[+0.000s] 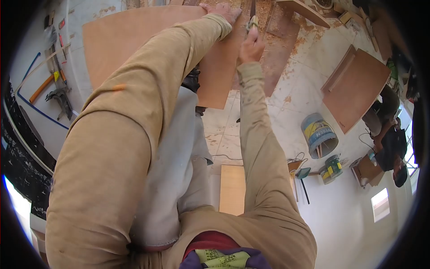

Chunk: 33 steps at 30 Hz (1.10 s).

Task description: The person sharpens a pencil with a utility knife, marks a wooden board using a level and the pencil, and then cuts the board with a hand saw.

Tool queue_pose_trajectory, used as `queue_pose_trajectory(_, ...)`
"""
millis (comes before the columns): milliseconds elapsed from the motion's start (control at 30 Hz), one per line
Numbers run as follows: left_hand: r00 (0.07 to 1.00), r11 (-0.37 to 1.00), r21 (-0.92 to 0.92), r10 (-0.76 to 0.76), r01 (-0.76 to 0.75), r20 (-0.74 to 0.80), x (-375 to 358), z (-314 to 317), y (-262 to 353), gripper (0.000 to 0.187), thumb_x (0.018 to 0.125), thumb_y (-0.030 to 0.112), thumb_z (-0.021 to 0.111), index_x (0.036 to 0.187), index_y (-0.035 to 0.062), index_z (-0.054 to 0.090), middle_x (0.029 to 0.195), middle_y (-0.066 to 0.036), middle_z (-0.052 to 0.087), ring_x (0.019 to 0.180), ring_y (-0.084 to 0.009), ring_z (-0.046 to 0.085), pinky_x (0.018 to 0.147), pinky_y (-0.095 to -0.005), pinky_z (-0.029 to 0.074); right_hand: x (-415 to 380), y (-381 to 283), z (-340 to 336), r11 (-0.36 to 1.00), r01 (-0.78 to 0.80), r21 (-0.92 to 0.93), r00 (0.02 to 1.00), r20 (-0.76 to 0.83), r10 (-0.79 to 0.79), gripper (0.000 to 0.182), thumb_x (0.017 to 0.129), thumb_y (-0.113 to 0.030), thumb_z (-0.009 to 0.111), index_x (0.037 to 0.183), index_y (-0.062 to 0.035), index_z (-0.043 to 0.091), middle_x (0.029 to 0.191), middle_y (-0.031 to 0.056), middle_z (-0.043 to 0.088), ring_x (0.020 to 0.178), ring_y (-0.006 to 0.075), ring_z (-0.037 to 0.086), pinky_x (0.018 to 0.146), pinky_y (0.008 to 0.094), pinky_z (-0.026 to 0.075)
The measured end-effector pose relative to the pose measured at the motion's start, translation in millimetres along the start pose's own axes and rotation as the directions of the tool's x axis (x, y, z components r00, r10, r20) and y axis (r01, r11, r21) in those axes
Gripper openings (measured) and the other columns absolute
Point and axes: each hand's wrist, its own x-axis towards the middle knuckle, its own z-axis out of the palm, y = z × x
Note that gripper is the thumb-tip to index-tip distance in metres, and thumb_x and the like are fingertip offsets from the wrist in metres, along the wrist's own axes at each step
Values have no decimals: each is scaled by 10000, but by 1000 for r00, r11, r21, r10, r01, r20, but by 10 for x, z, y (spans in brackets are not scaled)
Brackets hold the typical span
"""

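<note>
A large reddish-brown wooden board (134,42) lies in front of me, one leg partly against it. My left hand (224,12) rests flat on the board's far part, its fingers stretched out. Close to the board's right edge, my right hand (251,47) is closed around the handle of what looks like a handsaw (253,21). Its narrow dark blade points away from me and is cut off by the top of the view. Under and beside the board, more brown wood panels (281,54) lie on the floor, strewn with sawdust and shavings.
At left lie a blue-framed hacksaw (27,74), an orange-handled tool (41,88) and a dark metal tool (62,99). To the right stand another board (356,85), a blue bucket (319,134) and a small can (332,167). Another person (389,143) is at far right.
</note>
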Motion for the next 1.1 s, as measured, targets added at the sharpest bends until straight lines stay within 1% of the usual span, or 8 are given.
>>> queue_pose_trajectory(167, 1000, 999, 24, 22, -22, 19, -93, -115, -11, 1212, 561, 162, 946, 1560, 346, 287, 1489, -82, 409, 1431, -364, 372, 1027, -884, 226, -327, 83, -235, 993, -120, -15, 986, 119, 120, 406, 1069, -316, 473, 1062, 38, 669, 766, 205, 631, 690, 236, 568, 668, 403, 469)
queue_pose_trajectory(200, 1000, 999, 30, 13, -14, 25, -106, -125, -4, 1213, 559, 167, 950, 1559, 347, 288, 1494, -82, 406, 1432, -364, 370, 1026, -884, 227, -838, 100, -356, 995, 100, 12, 993, -58, -99, 435, 1084, -357, 440, 1038, 0, 683, 656, -3, 517, 626, 93, 466, 581, 307, 395)
queue_pose_trajectory(300, 1000, 998, 59, 9, -10, 17, -100, -158, 1, 1206, 560, 173, 951, 1555, 348, 293, 1506, -83, 397, 1434, -366, 367, 1025, -886, 228, -2121, -59, -1082, 933, -336, 129, 938, 139, 318, 479, 1086, -278, 400, 1422, 34, 535, 1161, 133, 711, 1005, 178, 663, 890, 324, 513)
queue_pose_trajectory(367, 999, 997, 70, 34, -34, 4, -152, -105, -4, 1185, 570, 164, 937, 1552, 344, 298, 1513, -85, 393, 1432, -370, 370, 1023, -889, 225, -2138, -142, -1112, 902, -416, 114, 903, 171, 395, 477, 1086, -283, 401, 1412, 34, 543, 1124, 138, 724, 950, 171, 665, 837, 344, 518)
queue_pose_trajectory(500, 1000, 1000, 12, 20, -20, 6, -96, -84, 26, 1149, 582, 150, 902, 1547, 331, 307, 1519, -101, 390, 1426, -380, 380, 1021, -894, 214, -207, 186, -63, 998, 55, 18, 998, -22, -55, 420, 1064, -343, 471, 1122, 10, 691, 815, 247, 665, 647, 329, 585, 654, 430, 488)
queue_pose_trajectory(667, 999, 1000, -13, 27, -28, -25, 22, 12, -71, 1168, 575, 147, 896, 1558, 322, 290, 1522, -117, 387, 1426, -384, 379, 1037, -879, 213, -2, 244, 0, 999, -9, -33, 1000, 30, 10, 399, 1058, -347, 472, 1085, -12, 686, 875, 287, 667, 815, 475, 632, 722, 478, 505)
queue_pose_trajectory(867, 993, 996, 84, 10, -20, 121, -330, -400, 110, 1177, 603, 167, 891, 1580, 261, 240, 1521, -138, 383, 1427, -393, 373, 1073, -823, 249, -1975, -219, -952, 951, -291, 107, 954, 110, 280, 406, 1065, -255, 461, 1362, -14, 598, 1143, 204, 718, 1054, 223, 694, 885, 336, 525)
queue_pose_trajectory(1100, 999, 990, 136, 37, -42, 39, -239, -228, 53, 985, 670, 237, 853, 1508, 271, 336, 1490, -152, 422, 1409, -410, 400, 1052, -811, 268, -5, 189, 132, 998, 50, -26, 991, -126, -53, 434, 1048, -399, 471, 1208, -52, 678, 894, 248, 703, 827, 416, 688, 764, 443, 538)
